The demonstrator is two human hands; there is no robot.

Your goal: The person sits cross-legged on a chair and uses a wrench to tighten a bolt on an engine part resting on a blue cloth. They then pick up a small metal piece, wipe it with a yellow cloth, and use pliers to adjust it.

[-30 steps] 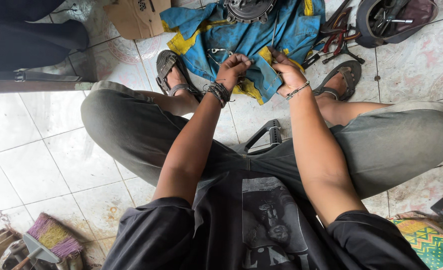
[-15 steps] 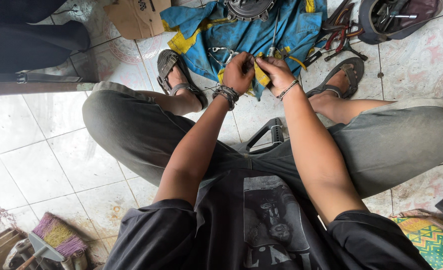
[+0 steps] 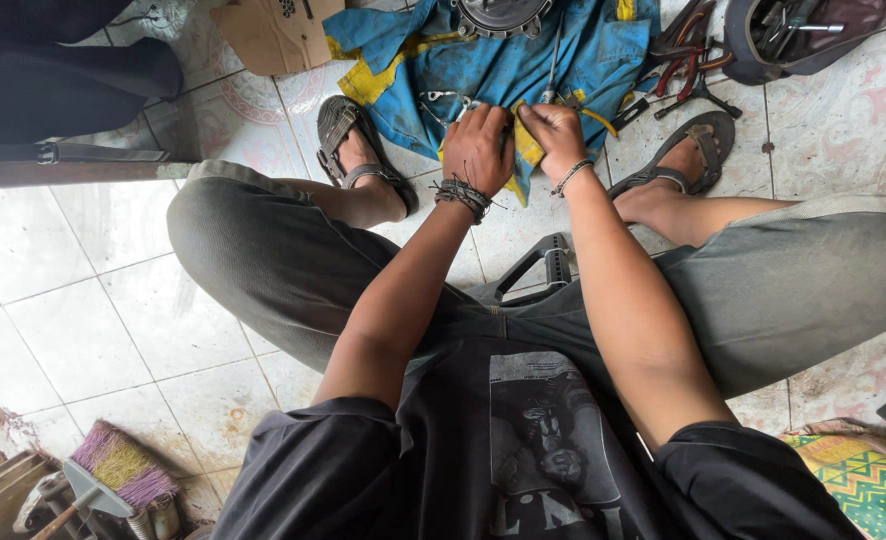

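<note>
I sit low with knees apart, both arms stretched forward between my legs. My left hand (image 3: 478,148) and my right hand (image 3: 553,135) are side by side, both pinching the near yellow-trimmed edge of a blue and yellow cloth (image 3: 503,65) spread on the tiled floor. Small metal parts lie on the cloth, and a round grey metal part (image 3: 503,15) sits at its far edge. Cord bracelets ring my left wrist, a thin chain my right.
Pliers with red handles (image 3: 678,65) lie right of the cloth, beside a dark bag of tools (image 3: 803,30). Cardboard (image 3: 273,35) lies at top left. A black stool frame (image 3: 543,270) shows under me. A brush (image 3: 123,470) sits at bottom left, a woven mat (image 3: 863,480) at bottom right.
Both hands have come closer together on the cloth's near edge, folding the yellow part between them. The view has shifted slightly.
</note>
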